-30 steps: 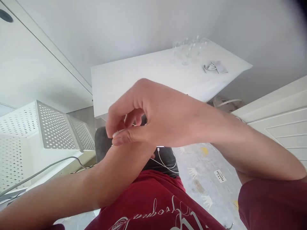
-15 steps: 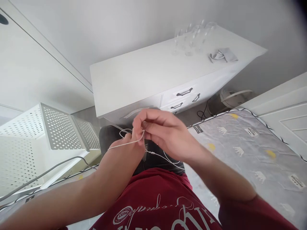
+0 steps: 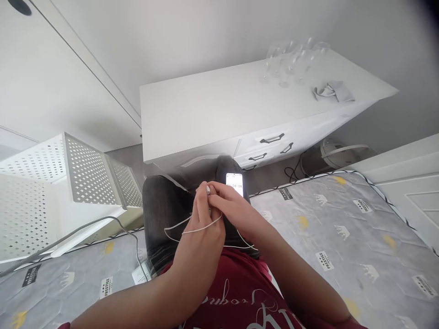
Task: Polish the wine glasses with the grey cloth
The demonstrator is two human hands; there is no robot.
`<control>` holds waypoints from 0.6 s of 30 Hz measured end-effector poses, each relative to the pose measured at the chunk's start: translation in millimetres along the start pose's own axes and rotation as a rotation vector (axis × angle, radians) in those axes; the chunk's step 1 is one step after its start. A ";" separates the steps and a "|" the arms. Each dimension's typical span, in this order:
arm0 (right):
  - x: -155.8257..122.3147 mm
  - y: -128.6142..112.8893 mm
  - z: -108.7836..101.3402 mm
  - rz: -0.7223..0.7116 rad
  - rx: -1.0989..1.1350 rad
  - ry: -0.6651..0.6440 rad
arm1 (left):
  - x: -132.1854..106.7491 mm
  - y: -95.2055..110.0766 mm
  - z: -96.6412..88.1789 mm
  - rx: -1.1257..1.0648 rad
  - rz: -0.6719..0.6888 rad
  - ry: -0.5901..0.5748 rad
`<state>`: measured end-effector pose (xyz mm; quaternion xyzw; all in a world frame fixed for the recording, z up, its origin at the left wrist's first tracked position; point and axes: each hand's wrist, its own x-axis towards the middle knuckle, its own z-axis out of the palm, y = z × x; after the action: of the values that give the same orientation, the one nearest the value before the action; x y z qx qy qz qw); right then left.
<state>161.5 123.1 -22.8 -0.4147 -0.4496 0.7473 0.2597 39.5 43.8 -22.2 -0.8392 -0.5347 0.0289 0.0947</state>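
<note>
Centre frame, seated on the mattress (image 3: 343, 228), knees towards the top of the frame.

- Left hand (image 3: 202, 224): fingers curled shut and brought up to a pinch near the small white earbud (image 3: 207, 189). The white earphone cable (image 3: 202, 227) is draped across the back of this hand, likely so the slack stays off the lap while the end is worked.
- Right hand (image 3: 233, 208): comes in from the lower right, fingertips closed and meeting the left ones at the same spot. The fingers overlap, so I can't tell which hand actually nips the bud; both are closed on the cable.
- Cable: one loop hangs left of the hands over the dark jeans (image 3: 161, 205), and another strand trails down right onto the red shirt (image 3: 240, 292). It is held low and close to the body, loose rather than taut.
- Phone (image 3: 234, 182): just above the right hand, resting on the knee, screen lit and face up. Parked there it stays readable while both hands are busy.

Surroundings:
- White dresser (image 3: 212, 109) in the upper centre, with stemmed glasses (image 3: 295, 59) and a grey cloth (image 3: 334, 91) at its far right end, well apart from the hands.
- Perforated white rack (image 3: 85, 173) at the left edge.
- A grey lead (image 3: 68, 235) runs beneath the rack along the mattress edge.
</note>
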 end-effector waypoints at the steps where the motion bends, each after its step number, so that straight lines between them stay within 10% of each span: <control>1: 2.8 1.1 -0.1 0.013 0.022 -0.021 | -0.5 1.5 0.2 0.003 0.006 0.002; 18: 18.8 36.7 0.2 -0.119 0.195 0.075 | 1.8 16.4 9.8 -0.360 -0.042 0.112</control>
<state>151.0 120.4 -62.6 -0.3877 -0.3887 0.7547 0.3592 53.5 39.9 -34.8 -0.8315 -0.5426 -0.1159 -0.0270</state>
